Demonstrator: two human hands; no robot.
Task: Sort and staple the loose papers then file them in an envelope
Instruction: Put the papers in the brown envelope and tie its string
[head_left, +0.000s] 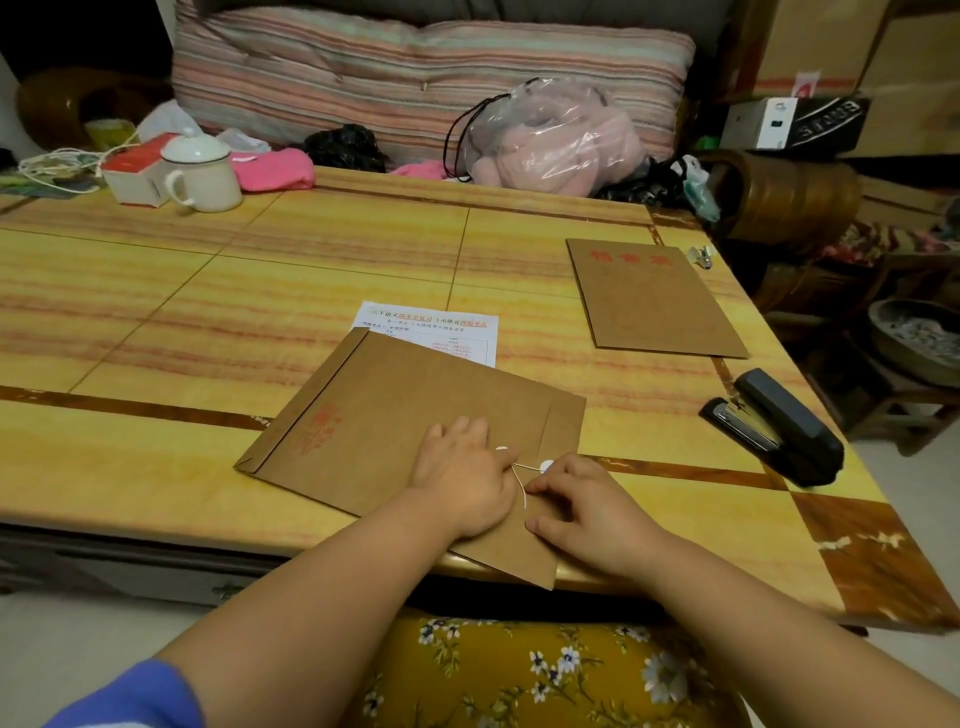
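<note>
Both hands, left (462, 480) and right (582, 506), rest on a brown envelope (395, 410), fingering its string (519, 480).

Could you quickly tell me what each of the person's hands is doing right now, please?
Left hand: open, pressing flat on the near envelope.
Right hand: fingers curled, pinching the white closure string of that envelope.

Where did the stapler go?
The black stapler lies on the table near its right edge, just right of the person's right hand and in front of the second brown envelope.
</note>
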